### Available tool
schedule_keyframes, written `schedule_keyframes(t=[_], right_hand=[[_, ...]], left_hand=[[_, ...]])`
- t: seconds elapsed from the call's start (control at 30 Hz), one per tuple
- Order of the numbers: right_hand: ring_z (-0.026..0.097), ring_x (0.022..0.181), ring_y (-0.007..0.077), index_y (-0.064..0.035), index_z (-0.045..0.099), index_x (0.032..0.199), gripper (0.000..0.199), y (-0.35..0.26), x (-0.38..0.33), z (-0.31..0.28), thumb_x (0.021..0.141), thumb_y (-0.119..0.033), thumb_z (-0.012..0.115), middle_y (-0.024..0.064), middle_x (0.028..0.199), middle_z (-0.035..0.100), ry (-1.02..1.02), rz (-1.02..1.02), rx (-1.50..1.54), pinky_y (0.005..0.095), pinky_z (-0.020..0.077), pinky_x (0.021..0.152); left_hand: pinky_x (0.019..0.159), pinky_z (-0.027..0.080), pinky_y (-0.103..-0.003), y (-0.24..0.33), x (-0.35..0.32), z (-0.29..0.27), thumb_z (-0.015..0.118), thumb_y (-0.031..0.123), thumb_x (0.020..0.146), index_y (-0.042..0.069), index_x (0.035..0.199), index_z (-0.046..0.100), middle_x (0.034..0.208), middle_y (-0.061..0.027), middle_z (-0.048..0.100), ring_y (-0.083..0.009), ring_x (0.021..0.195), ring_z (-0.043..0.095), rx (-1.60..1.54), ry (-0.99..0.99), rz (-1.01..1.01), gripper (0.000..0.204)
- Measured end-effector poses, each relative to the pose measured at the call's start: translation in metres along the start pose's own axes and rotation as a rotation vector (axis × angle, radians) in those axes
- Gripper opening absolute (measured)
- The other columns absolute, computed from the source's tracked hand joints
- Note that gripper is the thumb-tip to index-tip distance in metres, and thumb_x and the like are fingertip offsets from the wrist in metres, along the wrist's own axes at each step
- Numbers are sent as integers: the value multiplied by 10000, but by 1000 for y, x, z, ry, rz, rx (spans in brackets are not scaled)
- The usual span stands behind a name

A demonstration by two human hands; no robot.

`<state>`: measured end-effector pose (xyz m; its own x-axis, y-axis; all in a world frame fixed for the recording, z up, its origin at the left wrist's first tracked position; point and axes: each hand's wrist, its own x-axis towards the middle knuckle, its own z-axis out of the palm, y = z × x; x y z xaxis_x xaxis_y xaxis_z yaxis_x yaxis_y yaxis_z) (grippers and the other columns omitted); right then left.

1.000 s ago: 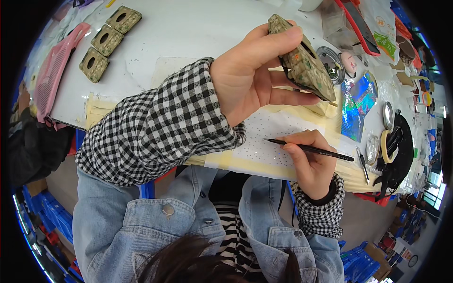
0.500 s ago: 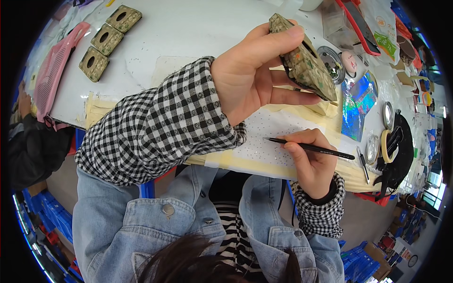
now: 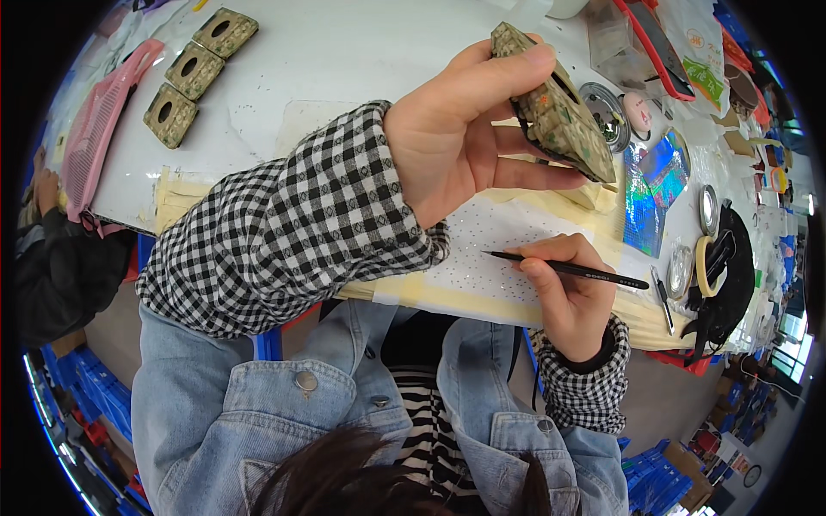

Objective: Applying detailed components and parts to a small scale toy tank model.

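Observation:
My left hand (image 3: 460,129) is raised over the table, fingers wrapped round a camouflage-patterned case (image 3: 572,125) that tilts on edge. A dark opening shows in the case's upper face. Lower down, my right hand (image 3: 564,297) grips slim black tweezers (image 3: 594,274) between thumb and fingers. Their fine tip points left, just over a white sheet (image 3: 465,279) scattered with many tiny shiny beads. From this height I cannot make out a bead in the tip. The sheet's edges are bordered with yellowish tape (image 3: 409,293).
Three similar camouflage cases (image 3: 196,67) lie in a row at the far left, beside a pink mesh basket (image 3: 107,129). To the right are iridescent pouches (image 3: 645,193), a tape roll (image 3: 707,267), a second slim tool (image 3: 661,301), a round tin (image 3: 605,116) and a red-framed phone (image 3: 658,52). Another person's sleeve (image 3: 64,275) shows at left.
Almost nothing differs. The tweezers' tip has shifted very slightly to the right; both hands keep their grip.

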<state>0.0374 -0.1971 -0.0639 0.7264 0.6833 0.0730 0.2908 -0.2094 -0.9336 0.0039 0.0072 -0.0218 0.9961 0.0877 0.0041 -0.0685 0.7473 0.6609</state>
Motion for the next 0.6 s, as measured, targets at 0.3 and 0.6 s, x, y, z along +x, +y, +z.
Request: schedule_keyframes(t=[0.3,0.6], right_hand=[[561,650,106,10,626,846,83,2,0,-1,813,-55,666,56,732,625,6,-34,10,216,444,603],[548,623,99,3,627,837,90,2,-1,-1,810,-68,674,52,709,614,-4,-14,-8,213,433,577]], left_hand=[[870,522,-441,1,-8,14,571,319,878,57,1182,403,1084,-120,541,-279,994,593,153,35,68,435],[878,519,-439,7,-5,6,574,327,874,51,1189,392,1096,-127,532,-287,997,593,29,8,-31,456]])
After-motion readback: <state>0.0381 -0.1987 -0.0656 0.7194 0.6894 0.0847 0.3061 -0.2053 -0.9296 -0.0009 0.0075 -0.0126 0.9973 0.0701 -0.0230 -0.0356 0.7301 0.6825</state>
